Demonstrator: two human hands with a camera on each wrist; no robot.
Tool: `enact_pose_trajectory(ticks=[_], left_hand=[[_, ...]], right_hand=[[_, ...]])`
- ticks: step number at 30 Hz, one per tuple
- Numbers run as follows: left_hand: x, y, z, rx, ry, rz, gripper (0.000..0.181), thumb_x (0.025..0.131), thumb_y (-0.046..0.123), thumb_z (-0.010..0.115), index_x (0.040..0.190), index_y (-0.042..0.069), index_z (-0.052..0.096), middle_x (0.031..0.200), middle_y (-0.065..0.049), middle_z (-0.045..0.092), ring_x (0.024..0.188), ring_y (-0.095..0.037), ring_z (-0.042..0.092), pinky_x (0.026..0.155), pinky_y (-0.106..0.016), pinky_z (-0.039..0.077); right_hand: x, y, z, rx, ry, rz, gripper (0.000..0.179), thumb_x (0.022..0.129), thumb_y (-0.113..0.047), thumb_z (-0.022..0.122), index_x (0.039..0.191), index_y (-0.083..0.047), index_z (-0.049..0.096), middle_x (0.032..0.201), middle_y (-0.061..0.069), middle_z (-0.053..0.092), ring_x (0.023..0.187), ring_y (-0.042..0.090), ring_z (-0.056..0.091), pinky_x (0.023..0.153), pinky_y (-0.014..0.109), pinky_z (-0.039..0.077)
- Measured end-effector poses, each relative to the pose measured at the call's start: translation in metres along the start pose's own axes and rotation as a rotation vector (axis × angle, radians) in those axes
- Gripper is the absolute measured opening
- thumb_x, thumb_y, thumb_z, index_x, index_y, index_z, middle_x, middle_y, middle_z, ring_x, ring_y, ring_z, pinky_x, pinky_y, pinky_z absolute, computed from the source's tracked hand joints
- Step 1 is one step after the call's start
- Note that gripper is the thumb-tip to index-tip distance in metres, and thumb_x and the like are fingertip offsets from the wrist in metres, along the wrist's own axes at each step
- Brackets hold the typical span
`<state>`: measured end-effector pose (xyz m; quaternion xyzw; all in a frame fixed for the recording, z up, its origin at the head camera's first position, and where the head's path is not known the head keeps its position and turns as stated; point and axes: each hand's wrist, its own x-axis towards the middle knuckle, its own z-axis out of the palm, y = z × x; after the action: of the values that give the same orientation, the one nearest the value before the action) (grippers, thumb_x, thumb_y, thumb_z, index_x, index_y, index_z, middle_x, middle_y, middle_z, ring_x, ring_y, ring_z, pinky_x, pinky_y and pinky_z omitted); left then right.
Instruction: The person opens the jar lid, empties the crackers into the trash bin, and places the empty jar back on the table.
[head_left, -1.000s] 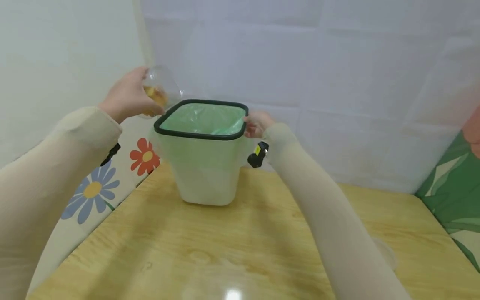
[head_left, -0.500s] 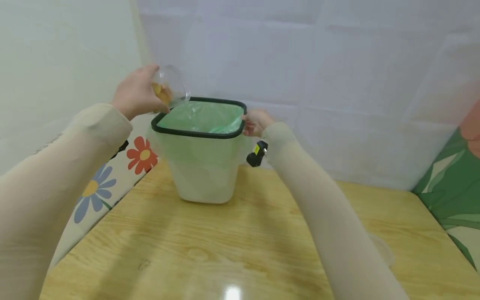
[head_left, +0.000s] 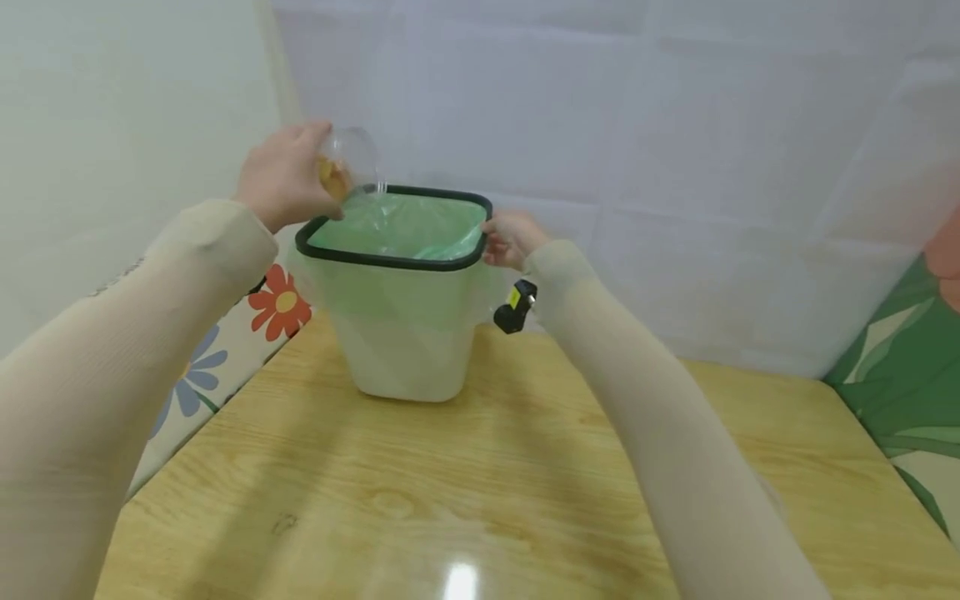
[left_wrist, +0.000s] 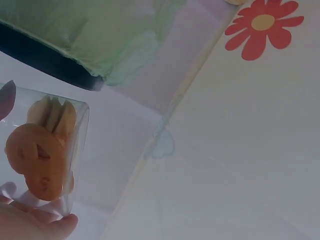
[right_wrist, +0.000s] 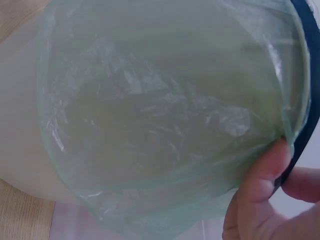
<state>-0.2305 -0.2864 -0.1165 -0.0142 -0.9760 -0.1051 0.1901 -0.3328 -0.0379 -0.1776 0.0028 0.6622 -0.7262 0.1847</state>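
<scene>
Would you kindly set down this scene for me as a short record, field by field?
Left hand: the left hand grips the clear jar
Jar pose: tipped on its side, beside the left part of the bin's rim
Jar contents: brown, biscuit-like pieces
Right hand: the right hand pinches the rim on the right side
Bin: the pale bin stands upright, lined with a green bag
Surface: wooden table
Backdrop: white cloth behind; red flower at left
</scene>
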Motion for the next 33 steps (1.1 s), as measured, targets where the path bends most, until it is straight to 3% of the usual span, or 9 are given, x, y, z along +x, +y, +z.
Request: enact_pose_trajectory(ticks=[5, 9, 12, 16, 24, 28, 33], left_hand=[[0.003, 0.001, 0.003, 0.102, 0.043, 0.075, 0.097, 0.076, 0.010, 0.074, 0.153, -0.001, 0.017, 0.153, -0.028, 0.024, 0.138, -0.047, 0.021, 0.109, -0.064, 0.019], [0.004, 0.001, 0.006, 0.162, 0.056, 0.104, 0.095, 0.078, 0.009, 0.073, 0.153, 0.000, 0.015, 0.154, -0.027, 0.022, 0.139, -0.046, 0.018, 0.111, -0.063, 0.016], [0.004, 0.001, 0.010, 0.207, 0.064, 0.140, 0.088, 0.082, 0.008, 0.068, 0.153, 0.000, 0.017, 0.153, -0.027, 0.024, 0.139, -0.046, 0.017, 0.112, -0.062, 0.015], [0.003, 0.002, 0.013, 0.236, 0.083, 0.183, 0.076, 0.088, 0.008, 0.061, 0.152, 0.001, 0.021, 0.150, -0.027, 0.027, 0.140, -0.046, 0.016, 0.113, -0.061, 0.012], [0.002, 0.001, 0.014, 0.264, 0.065, 0.208, 0.077, 0.086, 0.007, 0.064, 0.151, 0.000, 0.023, 0.148, -0.029, 0.028, 0.139, -0.048, 0.015, 0.112, -0.063, 0.011], [0.003, 0.001, 0.013, 0.273, 0.057, 0.200, 0.082, 0.082, 0.002, 0.065, 0.152, 0.000, 0.021, 0.151, -0.029, 0.024, 0.141, -0.048, 0.011, 0.113, -0.062, 0.006], [0.003, 0.002, 0.012, 0.263, 0.059, 0.194, 0.085, 0.081, 0.002, 0.066, 0.151, -0.002, 0.020, 0.150, -0.030, 0.025, 0.140, -0.048, 0.015, 0.113, -0.061, 0.007]], right_hand=[[-0.002, 0.000, -0.001, -0.006, 0.007, -0.029, 0.011, 0.100, -0.001, 0.048, 0.108, -0.008, 0.045, 0.083, 0.003, 0.039, 0.059, 0.011, 0.036, 0.049, 0.022, 0.041], [-0.003, 0.002, 0.000, -0.015, -0.005, -0.038, 0.021, 0.099, 0.000, 0.049, 0.118, -0.008, 0.045, 0.088, 0.003, 0.040, 0.060, 0.011, 0.038, 0.051, 0.022, 0.042], [-0.002, 0.003, -0.001, -0.023, -0.012, -0.037, 0.013, 0.100, -0.001, 0.048, 0.110, -0.008, 0.044, 0.088, 0.003, 0.040, 0.060, 0.012, 0.037, 0.050, 0.023, 0.041], [-0.002, 0.005, -0.002, -0.022, -0.013, -0.038, 0.011, 0.100, -0.002, 0.048, 0.098, -0.010, 0.041, 0.087, 0.003, 0.039, 0.060, 0.012, 0.036, 0.050, 0.023, 0.041], [0.000, 0.005, -0.003, -0.041, -0.006, -0.028, 0.010, 0.100, -0.003, 0.049, 0.104, -0.008, 0.042, 0.086, 0.003, 0.039, 0.060, 0.012, 0.037, 0.050, 0.023, 0.042], [0.000, 0.006, -0.003, -0.036, -0.010, -0.032, 0.024, 0.100, -0.003, 0.049, 0.124, -0.008, 0.045, 0.086, 0.003, 0.040, 0.061, 0.012, 0.038, 0.050, 0.023, 0.042], [0.001, 0.006, -0.002, -0.037, -0.016, -0.037, 0.046, 0.100, -0.003, 0.048, 0.145, -0.012, 0.039, 0.089, 0.004, 0.041, 0.062, 0.012, 0.038, 0.049, 0.022, 0.041]])
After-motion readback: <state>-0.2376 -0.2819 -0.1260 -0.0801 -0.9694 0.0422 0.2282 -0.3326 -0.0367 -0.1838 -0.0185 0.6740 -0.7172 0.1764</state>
